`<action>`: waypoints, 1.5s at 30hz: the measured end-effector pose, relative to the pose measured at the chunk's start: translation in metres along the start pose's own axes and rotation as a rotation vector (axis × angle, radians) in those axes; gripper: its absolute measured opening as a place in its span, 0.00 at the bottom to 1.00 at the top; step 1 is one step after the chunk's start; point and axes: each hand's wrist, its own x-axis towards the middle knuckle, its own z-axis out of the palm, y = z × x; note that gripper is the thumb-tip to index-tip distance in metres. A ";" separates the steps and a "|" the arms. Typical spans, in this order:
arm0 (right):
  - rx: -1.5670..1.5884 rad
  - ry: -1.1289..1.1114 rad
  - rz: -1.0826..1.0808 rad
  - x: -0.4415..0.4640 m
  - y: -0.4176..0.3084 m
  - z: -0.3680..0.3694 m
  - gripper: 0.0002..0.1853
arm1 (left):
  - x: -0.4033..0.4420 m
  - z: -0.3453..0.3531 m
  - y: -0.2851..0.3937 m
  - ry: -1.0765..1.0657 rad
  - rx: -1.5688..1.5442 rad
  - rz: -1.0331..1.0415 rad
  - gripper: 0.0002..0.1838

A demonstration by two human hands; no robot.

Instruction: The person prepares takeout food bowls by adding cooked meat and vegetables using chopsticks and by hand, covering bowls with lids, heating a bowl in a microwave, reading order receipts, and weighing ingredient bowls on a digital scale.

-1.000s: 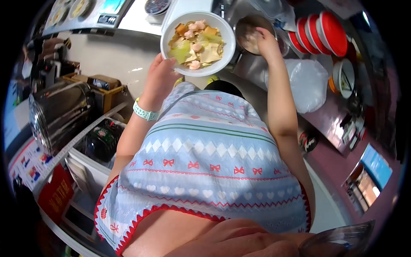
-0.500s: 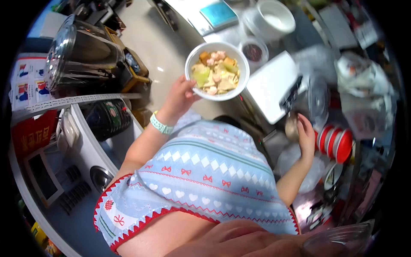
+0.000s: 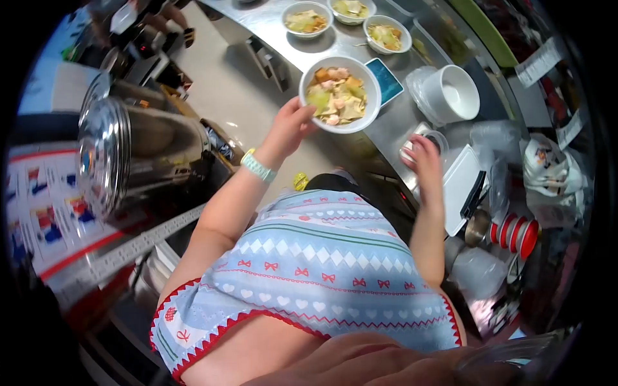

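Note:
A white bowl of mixed food, with yellow sheets, pink lumps and pale green pieces, is held up by its rim. My left hand grips it from the left, fingers closed at the edge. My right hand hovers over a small clear round tub on the counter; its fingers are bent but apart. Something white shows by those fingertips, and I cannot tell whether they touch it. Just behind the held bowl lies a flat blue-topped object.
Several filled bowls, including one bowl, stand on the steel counter. Stacked white bowls, a white board, a metal ladle or cup and red-striped items line the right. Large steel pots stand left.
My right hand has left the round metal thing and moved up to the small tub. The bowl in my left hand has shifted slightly right and up. The view now takes in more filled bowls.

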 end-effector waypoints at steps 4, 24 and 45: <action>0.168 0.094 0.226 0.083 0.030 0.057 0.19 | 0.097 0.021 -0.013 -0.117 0.035 -0.123 0.11; -0.779 0.415 0.002 0.111 0.130 0.113 0.18 | 0.225 -0.159 0.103 -0.303 0.579 -0.047 0.11; -0.896 0.923 0.324 0.124 0.114 0.212 0.25 | 0.241 -0.158 0.289 -0.706 0.601 0.234 0.12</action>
